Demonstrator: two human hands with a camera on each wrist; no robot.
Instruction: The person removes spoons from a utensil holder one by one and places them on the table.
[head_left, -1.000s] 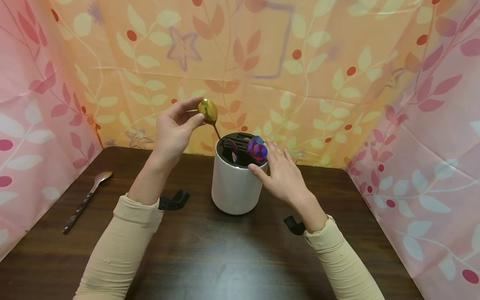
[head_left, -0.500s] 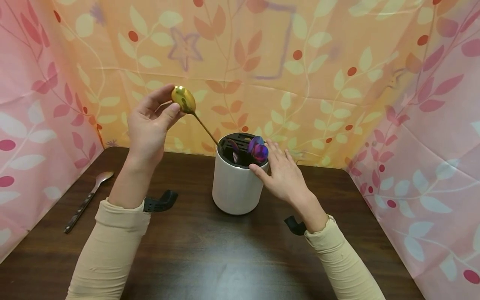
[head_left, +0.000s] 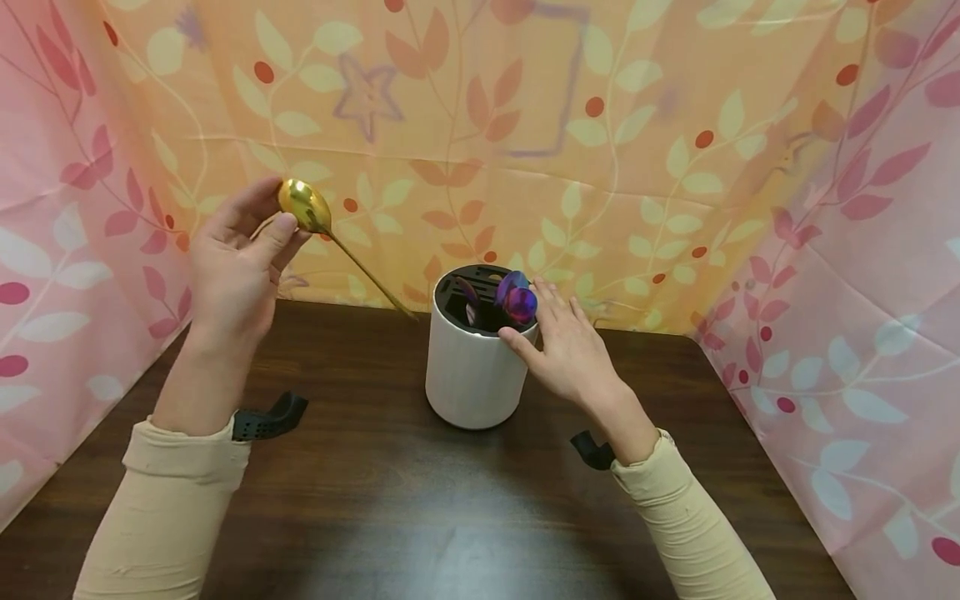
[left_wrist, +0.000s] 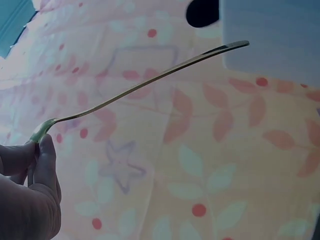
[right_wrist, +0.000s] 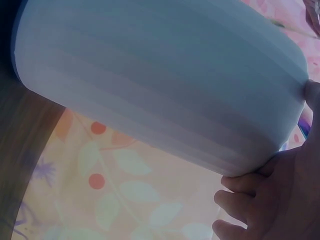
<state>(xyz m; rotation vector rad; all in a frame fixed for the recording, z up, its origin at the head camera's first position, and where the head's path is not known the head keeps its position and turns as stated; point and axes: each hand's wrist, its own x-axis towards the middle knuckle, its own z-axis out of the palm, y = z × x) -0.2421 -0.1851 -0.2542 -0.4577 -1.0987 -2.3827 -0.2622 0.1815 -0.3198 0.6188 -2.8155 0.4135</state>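
Observation:
In the head view my left hand (head_left: pixel 238 271) pinches a gold spoon (head_left: pixel 306 207) by its bowl, between thumb and fingers. The spoon's thin handle slants down to the right, its end just left of a white cutlery holder (head_left: pixel 476 375) and apart from it. The left wrist view shows the same spoon (left_wrist: pixel 135 88) side on, wholly out of the holder. My right hand (head_left: pixel 573 350) rests against the holder's upper right side, fingers extended and thumb at the front rim; the right wrist view also shows these fingers touching the white wall (right_wrist: pixel 160 85).
Shiny purple-blue cutlery (head_left: pixel 519 303) stands in the holder's black slotted insert (head_left: pixel 483 275), beside a darker piece (head_left: pixel 468 298). The holder stands on a dark wooden table (head_left: pixel 450 500). Flowered cloth (head_left: pixel 645 183) encloses the back and sides.
My left hand has moved left, drawing the gold spoon's handle out of the holder. The left arm now covers the spoon lying on the table's left. My right hand has stayed in place.

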